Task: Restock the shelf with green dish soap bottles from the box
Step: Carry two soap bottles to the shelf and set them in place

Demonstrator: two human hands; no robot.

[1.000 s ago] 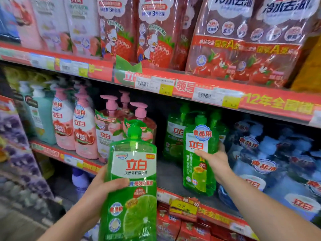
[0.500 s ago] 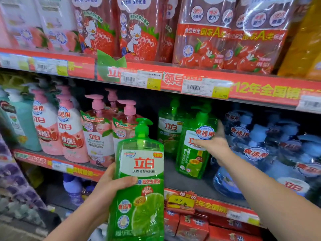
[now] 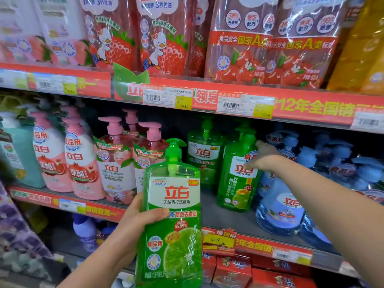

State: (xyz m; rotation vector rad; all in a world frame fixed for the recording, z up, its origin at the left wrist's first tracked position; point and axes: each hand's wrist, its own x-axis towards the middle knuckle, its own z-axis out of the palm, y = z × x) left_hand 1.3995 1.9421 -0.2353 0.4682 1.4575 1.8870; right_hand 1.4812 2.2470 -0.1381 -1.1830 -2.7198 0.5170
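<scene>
One green dish soap bottle (image 3: 172, 225) was at 6 o'clock, in front of the shelf (image 3: 220, 217) and not yet on it. The left hand (image 3: 137, 221) had its grip wrapped around the bottle's middle. At 1 o'clock the front shelf bottle (image 3: 236, 179) and the back shelf bottle (image 3: 204, 154) already stood in place, so I judge the restocking as partly done. The right hand (image 3: 264, 159) touched the front one's shoulder, but its grip was too blurred to tell. All were glossy, clear green plastic with pump tops.

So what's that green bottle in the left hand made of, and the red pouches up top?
Green bottle: seemingly translucent tinted plastic, glossy; light passes through its shoulders. Red pouches: probably thin plastic film, shiny; creases and glare streaks show.
</scene>
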